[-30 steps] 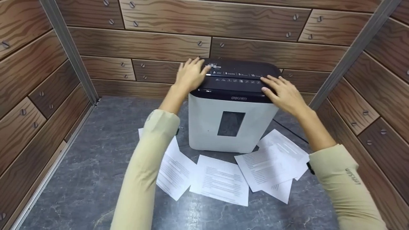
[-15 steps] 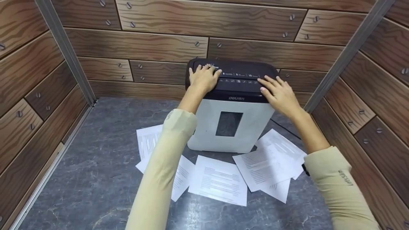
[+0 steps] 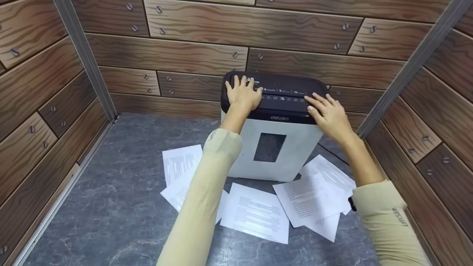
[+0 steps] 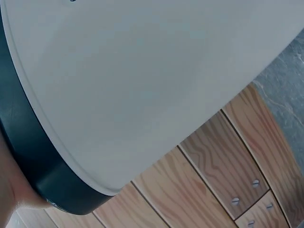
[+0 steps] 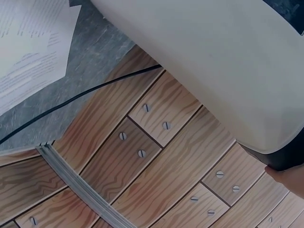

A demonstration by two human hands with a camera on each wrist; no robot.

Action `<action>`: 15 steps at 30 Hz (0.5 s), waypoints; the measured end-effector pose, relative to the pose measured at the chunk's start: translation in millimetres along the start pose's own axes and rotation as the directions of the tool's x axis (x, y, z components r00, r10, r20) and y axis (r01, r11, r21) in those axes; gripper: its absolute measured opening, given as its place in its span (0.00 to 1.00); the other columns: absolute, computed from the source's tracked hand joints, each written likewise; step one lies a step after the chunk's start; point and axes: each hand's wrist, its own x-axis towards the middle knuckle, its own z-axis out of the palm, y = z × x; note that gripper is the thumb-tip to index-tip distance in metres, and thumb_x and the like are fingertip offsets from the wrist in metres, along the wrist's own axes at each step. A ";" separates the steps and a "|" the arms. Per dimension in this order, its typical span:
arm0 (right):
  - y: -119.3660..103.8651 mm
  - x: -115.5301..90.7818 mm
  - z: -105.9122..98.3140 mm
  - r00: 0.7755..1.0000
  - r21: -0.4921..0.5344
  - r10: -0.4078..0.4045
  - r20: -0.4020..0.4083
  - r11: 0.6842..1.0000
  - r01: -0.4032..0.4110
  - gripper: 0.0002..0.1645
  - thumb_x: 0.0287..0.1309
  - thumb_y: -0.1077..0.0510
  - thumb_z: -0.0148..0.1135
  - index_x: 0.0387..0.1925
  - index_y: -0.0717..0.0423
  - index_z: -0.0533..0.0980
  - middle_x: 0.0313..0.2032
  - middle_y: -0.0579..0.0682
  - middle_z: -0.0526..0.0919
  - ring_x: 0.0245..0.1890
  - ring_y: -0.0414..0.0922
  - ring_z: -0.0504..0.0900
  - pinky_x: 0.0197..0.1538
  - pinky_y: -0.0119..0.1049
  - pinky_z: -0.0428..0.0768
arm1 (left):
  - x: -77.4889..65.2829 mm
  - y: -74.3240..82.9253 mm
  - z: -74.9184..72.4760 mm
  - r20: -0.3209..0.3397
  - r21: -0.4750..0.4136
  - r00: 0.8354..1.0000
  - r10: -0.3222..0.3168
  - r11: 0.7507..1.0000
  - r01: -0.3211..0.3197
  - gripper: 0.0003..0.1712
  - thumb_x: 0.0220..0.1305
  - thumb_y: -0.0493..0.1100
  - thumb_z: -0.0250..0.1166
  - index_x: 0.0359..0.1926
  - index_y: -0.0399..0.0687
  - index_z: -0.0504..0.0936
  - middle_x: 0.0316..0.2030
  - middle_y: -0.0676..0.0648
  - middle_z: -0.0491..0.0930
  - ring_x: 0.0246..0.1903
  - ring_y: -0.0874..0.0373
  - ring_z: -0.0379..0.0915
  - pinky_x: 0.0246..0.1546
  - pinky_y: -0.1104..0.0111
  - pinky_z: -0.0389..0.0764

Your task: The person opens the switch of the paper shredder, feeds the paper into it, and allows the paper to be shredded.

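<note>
Shredder (image 3: 275, 127) stood upright on the grey surface (image 3: 111, 192), just under the grip. Sheets (image 3: 181, 162) lay near its front left. Left hand (image 3: 244, 96) had moved from the shredder's left edge further onto its top, fingers spread, clamped on nothing; work likely centred there now. Right hand (image 3: 331, 116) stayed at the shredder's right front corner, fingers loosely apart, gripping nothing.

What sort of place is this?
Likely a small staged booth rather than a regular office: wood-print panels on three sides, metal posts in the corners, and a grey marbled surface under what looks like a paper shredder.
</note>
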 end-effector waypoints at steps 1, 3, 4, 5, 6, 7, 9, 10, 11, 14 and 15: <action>0.5 -0.4 0.0 1.000 0.000 0.001 -0.001 1.000 -0.001 0.26 0.68 0.46 0.41 0.61 0.53 0.68 0.62 0.58 0.65 0.62 0.66 0.54 0.61 0.64 0.48 | 0.2 0.0 -0.1 0.019 -0.001 1.000 0.004 1.000 -0.004 0.33 0.70 0.62 0.29 0.72 0.58 0.45 0.71 0.50 0.42 0.68 0.50 0.30 0.64 0.49 0.34; 1.0 -0.4 0.4 1.000 0.003 0.001 -0.003 1.000 -0.001 0.26 0.68 0.45 0.41 0.61 0.53 0.68 0.62 0.58 0.65 0.62 0.66 0.54 0.61 0.64 0.48 | 0.5 -0.4 -0.4 0.036 -0.003 0.999 0.011 1.000 -0.011 0.33 0.70 0.62 0.28 0.72 0.58 0.44 0.71 0.51 0.39 0.68 0.50 0.27 0.64 0.49 0.33; 1.2 -0.4 0.6 1.000 0.003 0.000 -0.002 1.000 0.000 0.26 0.68 0.45 0.41 0.61 0.53 0.68 0.62 0.58 0.65 0.62 0.66 0.54 0.61 0.64 0.48 | 0.7 -0.7 -0.5 0.038 -0.005 0.999 0.017 1.000 -0.017 0.33 0.70 0.61 0.28 0.72 0.58 0.43 0.71 0.51 0.39 0.68 0.51 0.27 0.64 0.49 0.32; 1.2 -0.4 0.8 1.000 0.006 0.001 -0.002 1.000 -0.001 0.26 0.68 0.45 0.41 0.61 0.52 0.68 0.62 0.58 0.65 0.63 0.66 0.54 0.61 0.64 0.47 | 0.9 -1.0 -0.7 0.038 -0.008 0.999 0.023 1.000 -0.023 0.33 0.70 0.61 0.28 0.72 0.57 0.44 0.71 0.52 0.39 0.68 0.52 0.27 0.64 0.49 0.32; 1.3 -0.5 1.1 1.000 0.008 0.001 -0.003 1.000 -0.001 0.26 0.68 0.45 0.41 0.61 0.52 0.68 0.62 0.58 0.65 0.63 0.66 0.54 0.61 0.64 0.47 | 1.0 -1.3 -0.8 0.037 -0.011 0.999 0.030 0.999 -0.030 0.32 0.71 0.60 0.29 0.72 0.57 0.44 0.71 0.52 0.40 0.68 0.53 0.28 0.64 0.48 0.32; 1.4 -0.8 1.3 1.000 0.009 0.002 -0.004 1.000 -0.002 0.26 0.68 0.45 0.41 0.61 0.52 0.68 0.62 0.58 0.65 0.63 0.66 0.54 0.61 0.64 0.47 | 1.2 -1.4 -0.8 0.033 -0.016 0.999 0.039 0.999 -0.038 0.32 0.71 0.60 0.29 0.72 0.56 0.45 0.71 0.52 0.40 0.68 0.53 0.29 0.64 0.48 0.33; 1.4 -1.3 1.5 1.000 0.008 0.004 -0.007 1.000 -0.004 0.26 0.68 0.45 0.41 0.61 0.53 0.69 0.62 0.58 0.65 0.62 0.66 0.54 0.61 0.63 0.47 | 1.2 -1.4 -0.9 0.027 -0.023 0.998 0.057 0.998 -0.057 0.32 0.71 0.58 0.30 0.72 0.55 0.46 0.70 0.51 0.41 0.68 0.55 0.31 0.64 0.48 0.33; 1.3 -1.5 1.5 1.000 0.007 0.005 -0.009 1.000 -0.004 0.26 0.68 0.45 0.41 0.61 0.53 0.69 0.61 0.58 0.66 0.62 0.66 0.54 0.61 0.63 0.47 | 1.1 -1.3 -0.9 0.023 -0.029 0.998 0.066 0.997 -0.066 0.31 0.72 0.58 0.30 0.72 0.54 0.46 0.70 0.50 0.42 0.68 0.55 0.32 0.64 0.48 0.33; 1.3 -1.7 1.5 1.000 0.006 0.006 -0.011 1.000 -0.006 0.26 0.68 0.46 0.42 0.61 0.53 0.69 0.61 0.58 0.66 0.62 0.66 0.54 0.61 0.63 0.48 | 1.1 -1.1 -1.0 0.022 -0.030 0.997 0.074 0.997 -0.073 0.31 0.72 0.57 0.30 0.72 0.53 0.46 0.70 0.50 0.42 0.68 0.55 0.33 0.64 0.49 0.32; 0.8 -1.5 0.9 1.000 0.004 0.006 -0.008 1.000 -0.006 0.26 0.68 0.46 0.41 0.61 0.53 0.68 0.61 0.58 0.66 0.62 0.66 0.54 0.61 0.64 0.47 | 1.1 -0.9 -1.4 0.013 -0.025 0.996 0.091 0.996 -0.091 0.31 0.72 0.56 0.30 0.71 0.51 0.47 0.70 0.49 0.43 0.68 0.56 0.34 0.64 0.52 0.31; 0.7 -1.1 0.6 1.000 0.005 0.006 -0.008 1.000 -0.006 0.26 0.68 0.46 0.41 0.61 0.53 0.68 0.61 0.58 0.65 0.62 0.66 0.54 0.61 0.64 0.47 | 1.3 -0.9 -1.6 0.011 -0.024 0.995 0.095 0.995 -0.094 0.31 0.72 0.56 0.30 0.71 0.50 0.47 0.70 0.48 0.43 0.68 0.57 0.34 0.65 0.53 0.31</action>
